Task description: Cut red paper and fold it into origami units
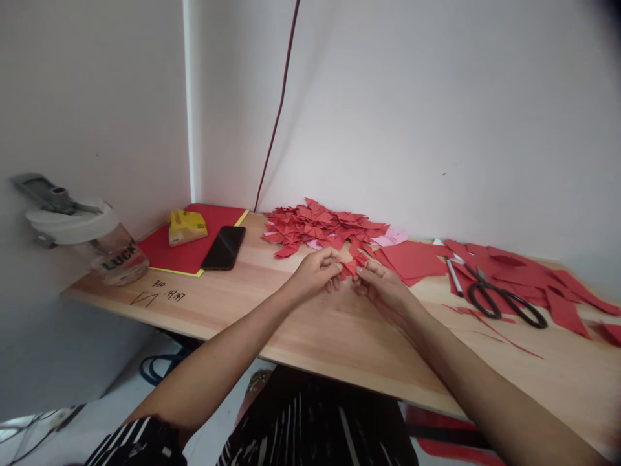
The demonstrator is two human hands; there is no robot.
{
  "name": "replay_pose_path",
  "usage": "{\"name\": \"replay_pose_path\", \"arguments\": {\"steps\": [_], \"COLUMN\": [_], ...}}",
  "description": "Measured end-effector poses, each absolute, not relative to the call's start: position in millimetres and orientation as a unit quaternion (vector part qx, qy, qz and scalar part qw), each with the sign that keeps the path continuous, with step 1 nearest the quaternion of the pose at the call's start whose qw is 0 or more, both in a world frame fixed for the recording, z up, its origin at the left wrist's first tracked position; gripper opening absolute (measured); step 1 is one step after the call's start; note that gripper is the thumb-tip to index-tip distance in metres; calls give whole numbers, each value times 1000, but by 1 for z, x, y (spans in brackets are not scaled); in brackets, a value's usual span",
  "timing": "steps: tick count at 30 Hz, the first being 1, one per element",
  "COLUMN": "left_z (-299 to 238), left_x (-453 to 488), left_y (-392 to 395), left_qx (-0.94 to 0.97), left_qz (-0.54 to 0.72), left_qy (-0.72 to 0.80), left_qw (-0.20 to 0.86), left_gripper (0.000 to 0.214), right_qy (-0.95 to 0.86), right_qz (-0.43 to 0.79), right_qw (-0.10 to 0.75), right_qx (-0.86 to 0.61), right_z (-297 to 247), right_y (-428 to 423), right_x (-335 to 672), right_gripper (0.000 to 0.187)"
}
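Observation:
Between my two hands, just above the wooden table, is a small folded red paper piece (350,266). My left hand (321,269) pinches its left side with thumb and forefinger. On the right side, my right hand (379,283) grips it the same way, fingers curled. Right behind the hands lies a heap of folded red paper pieces (320,223), with some pink paper (392,237) showing at its edge. Flat red paper sheets (414,259) lie just beyond my right hand.
Black-handled scissors (499,298), a white pen (455,277), red paper scraps (509,340) and cut red paper (528,275) lie at right. A phone (224,248), a yellow box (187,228) on a red folder (169,252), and a water bottle (104,249) are at left.

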State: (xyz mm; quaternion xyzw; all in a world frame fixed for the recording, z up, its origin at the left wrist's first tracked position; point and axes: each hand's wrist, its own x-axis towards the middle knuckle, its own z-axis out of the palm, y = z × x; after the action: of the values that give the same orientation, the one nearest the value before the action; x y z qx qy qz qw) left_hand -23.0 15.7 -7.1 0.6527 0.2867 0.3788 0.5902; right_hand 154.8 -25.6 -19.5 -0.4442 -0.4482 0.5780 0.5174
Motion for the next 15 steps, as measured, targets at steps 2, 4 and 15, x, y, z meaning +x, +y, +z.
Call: {"name": "replay_pose_path", "arguments": {"steps": [2,4,15], "left_z": [-10,-14,-29], "left_x": [-21,-20,-18], "left_y": [18,21,23], "left_qx": [591,546,529], "left_qz": [385,390,350], "left_qy": [294,294,310], "left_qw": [645,681,708], "left_gripper": [24,31,34], "right_qy": [-444,-440,-427], "right_qz": [567,558,560], "right_qw": [531,540,541], "right_qx": [-447,-450,-461], "right_z": [-21,-22,-22], "right_y": [-24,-22,-22], "right_x": [157,159,156], "right_gripper": [39,40,46]}}
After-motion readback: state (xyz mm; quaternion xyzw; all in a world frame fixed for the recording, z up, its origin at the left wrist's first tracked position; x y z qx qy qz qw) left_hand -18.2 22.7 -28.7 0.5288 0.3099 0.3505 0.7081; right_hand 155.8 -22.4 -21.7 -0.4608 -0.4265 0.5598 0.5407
